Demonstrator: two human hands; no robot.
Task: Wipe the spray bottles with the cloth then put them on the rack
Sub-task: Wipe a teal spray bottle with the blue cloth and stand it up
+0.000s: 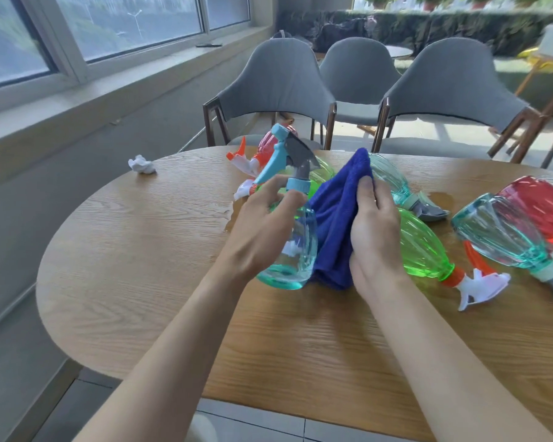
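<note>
My left hand (264, 218) grips a clear teal spray bottle (296, 250) just below its blue collar, holding it upright above the wooden table (141, 266). My right hand (372, 224) holds a blue cloth (336, 218) pressed against the bottle's right side. Several more spray bottles lie on their sides: a green one (425, 250) right of my right hand, a teal one (505, 237) and a red one (546, 205) at the far right, another teal one (393, 180) behind the cloth, a red one (268, 145) and a green one (324, 170) at the back. No rack is in view.
A crumpled white tissue (142, 164) lies at the table's back left. Wet patches show on the wood near the bottles. Three grey chairs (278, 84) stand behind the table. A window sill runs along the left wall.
</note>
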